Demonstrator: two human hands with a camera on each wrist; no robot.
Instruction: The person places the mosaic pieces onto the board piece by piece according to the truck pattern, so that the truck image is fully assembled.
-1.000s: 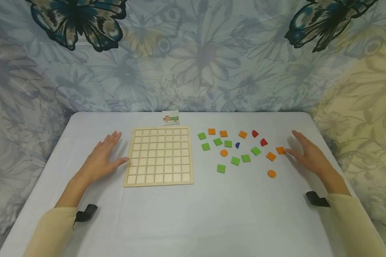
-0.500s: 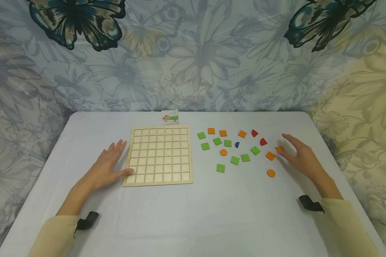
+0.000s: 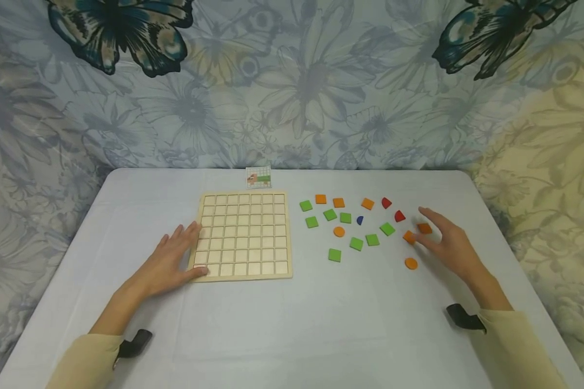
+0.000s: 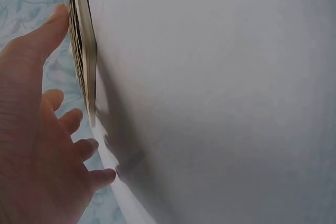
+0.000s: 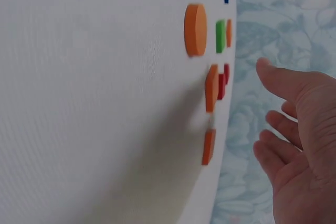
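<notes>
A wooden grid board (image 3: pixel 243 279) with bare square cells lies left of the middle of the table. My left hand (image 3: pixel 167 263) is at its left edge, fingers spread, with the thumb over the lower left corner; whether it touches the board I cannot tell. In the head view my right hand (image 3: pixel 450 246) hovers over the right end of the loose pieces, its thumb overlapping an orange square (image 3: pixel 409 236). The right wrist view shows that hand (image 5: pixel 299 129) above the table, holding nothing. Another orange square (image 3: pixel 424 228) and an orange disc (image 3: pixel 411 263) lie close by.
Several green squares (image 3: pixel 356 244), more orange squares (image 3: pixel 320 199), a second orange disc (image 3: pixel 339 232), a blue half-disc (image 3: pixel 360 220) and two red pieces (image 3: pixel 400 216) lie right of the board. A small printed card (image 3: pixel 258 177) is behind it. A patterned cloth (image 3: pixel 311 108) hangs at the back.
My left hand has moved right and nearer, from beside the board to over its left edge. My right hand has moved left over the orange squares. The pieces have stayed put.
</notes>
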